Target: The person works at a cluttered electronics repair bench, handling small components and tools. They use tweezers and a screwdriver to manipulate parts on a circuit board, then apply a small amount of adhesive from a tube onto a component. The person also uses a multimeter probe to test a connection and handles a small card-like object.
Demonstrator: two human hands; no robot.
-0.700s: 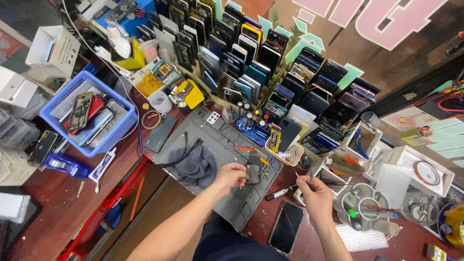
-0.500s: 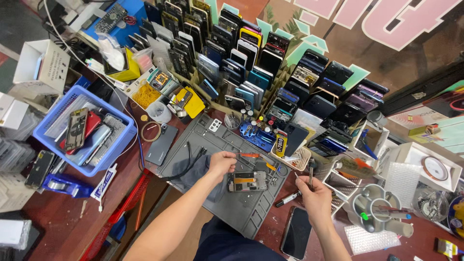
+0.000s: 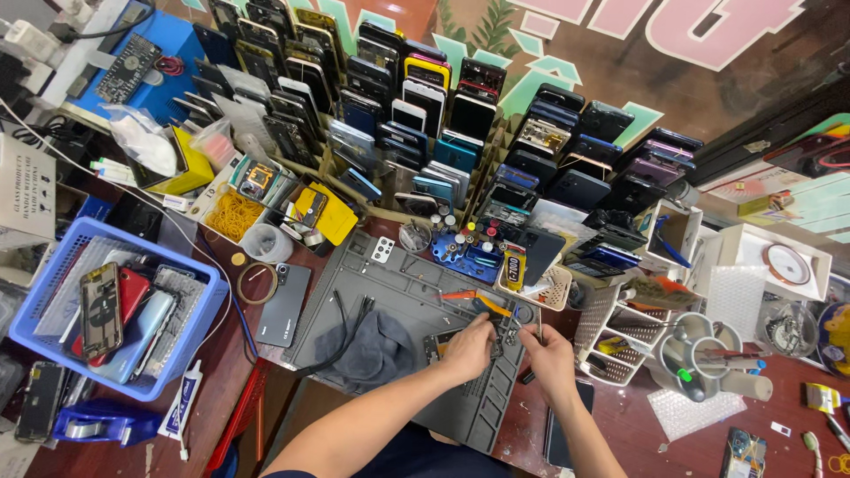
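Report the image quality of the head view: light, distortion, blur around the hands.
Head view: even bright light, soft shadows only; wide-angle bending at the edges, tilting the blue plastic basket; left hand and right hand fairly sharp on the grey rubber work mat, but the small part between them is too fine to identify.

One blue basket [image 3: 199, 341], one grey work mat [image 3: 403, 292], two hands [image 3: 509, 350], one dark cloth [image 3: 372, 350]

The grey mat [image 3: 390, 283] lies open left of the hands, apart from a dark cloth [image 3: 372, 354]. Behind, bottles [image 3: 460, 243] and racked phones [image 3: 443, 133] block the way; a white basket [image 3: 606, 341] crowds the right.
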